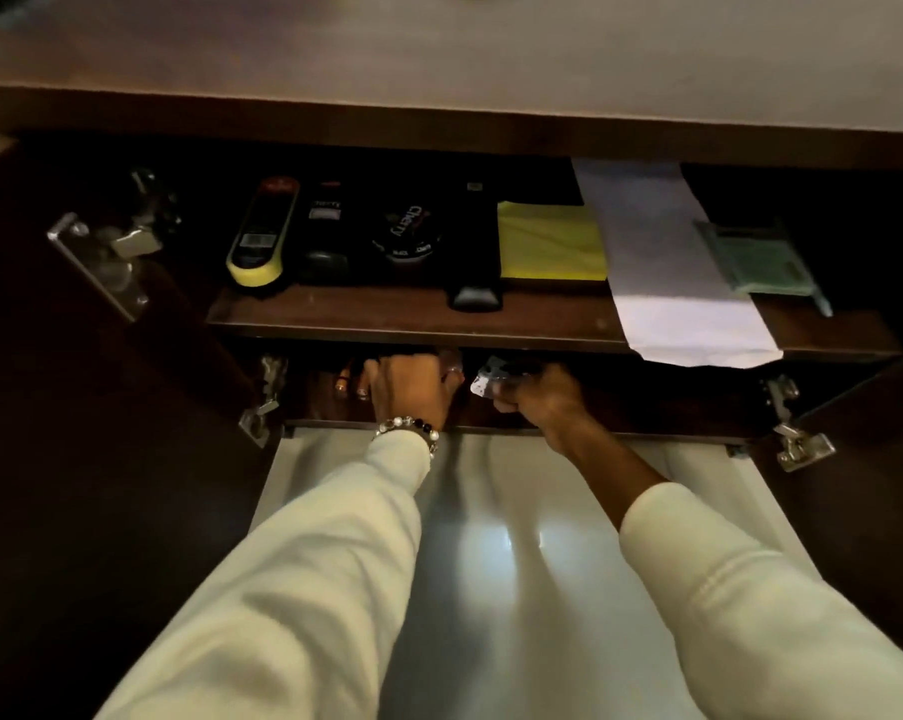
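Status: my left hand (408,389) has its fingers curled on a dark item (402,354) (too dim to identify) and my right hand (537,397) fingers clamp a silvery object (491,381), both gripped, neither yet clear of the lower shelf (647,431).

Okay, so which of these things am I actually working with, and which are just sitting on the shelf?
In hand: crinkled silvery packet, gripped by the right hand; left hand reaching into the dark lower compartment.

Lying about, upper shelf: yellow-tipped applicator, Cherry polish tin, yellow cloth, white paper bag, green packet.
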